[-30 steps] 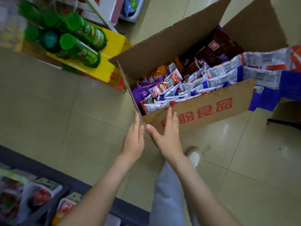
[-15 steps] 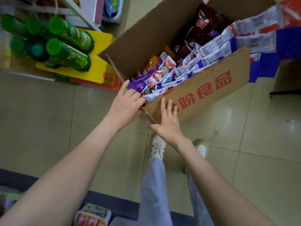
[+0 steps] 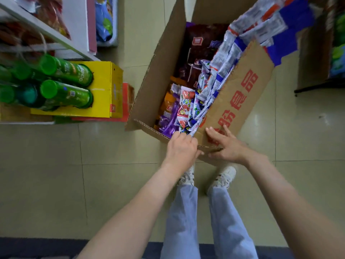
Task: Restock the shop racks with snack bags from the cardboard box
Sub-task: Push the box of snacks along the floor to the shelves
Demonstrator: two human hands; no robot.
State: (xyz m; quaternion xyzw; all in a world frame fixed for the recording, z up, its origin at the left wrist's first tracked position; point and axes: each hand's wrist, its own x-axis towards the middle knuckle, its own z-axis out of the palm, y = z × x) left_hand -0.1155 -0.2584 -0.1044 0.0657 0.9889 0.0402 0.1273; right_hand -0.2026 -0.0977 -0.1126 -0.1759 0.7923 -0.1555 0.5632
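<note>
the brown cardboard box (image 3: 164,58) sits open in front of the person's white shoes (image 3: 225,177) on the beige tiled floor (image 3: 56,174). it looks packed almost to the rim: white-and-blue foil snack bags (image 3: 220,71) stand in a row along the right side, purple snack bags (image 3: 168,122) and orange packets (image 3: 168,101) lie at the near end, and dark maroon bags (image 3: 197,45) sit further back.

the left hand (image 3: 182,146) is at the near corner of the box, fingers curled over the edge with the tips among the purple and white bags. i cannot tell whether its grip has closed on a bag or only on the cardboard rim. the right hand (image 3: 226,144) lies on the outer flap with red printed characters (image 3: 242,94), fingers straight and spread, pressing the flap; its grip holds nothing.

the white shop rack (image 3: 46,32) is at upper left, well apart from both hands, with green cylindrical snack tubes (image 3: 67,92) lying on a yellow carton (image 3: 104,86) beside it.

as a judgement, the restock is at an early point: the box looks full, no bag is lifted clear or on its way to the rack, and the step in hand seems to be opening or steadying the box to reach the first bags. nearly all the carrying and shelving is left to do.
</note>
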